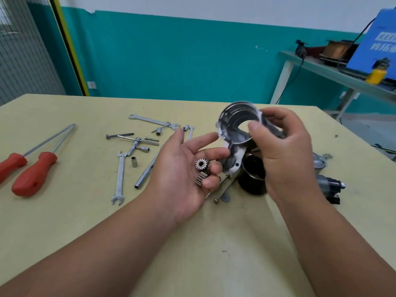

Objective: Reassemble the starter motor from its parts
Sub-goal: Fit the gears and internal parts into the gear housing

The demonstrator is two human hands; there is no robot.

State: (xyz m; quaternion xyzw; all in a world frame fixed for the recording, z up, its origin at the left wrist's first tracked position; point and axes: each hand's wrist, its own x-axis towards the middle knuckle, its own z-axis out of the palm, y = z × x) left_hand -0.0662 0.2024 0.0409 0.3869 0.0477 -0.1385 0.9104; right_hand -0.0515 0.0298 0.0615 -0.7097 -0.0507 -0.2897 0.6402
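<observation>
Gears [201,168] sit cradled in left hand [180,179]; right hand [285,155] grips housing [234,122].

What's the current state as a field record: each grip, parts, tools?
left grip: palm up, ring and little fingers curled round two small gears
right grip: holds silver housing above the table; housing is motion-blurred
parts on table: black cylindrical casing, long bolts beside it
tools on table: two red-handled screwdrivers at left; wrenches and sockets mid-table
assembly: gears not yet fitted in housing
</observation>
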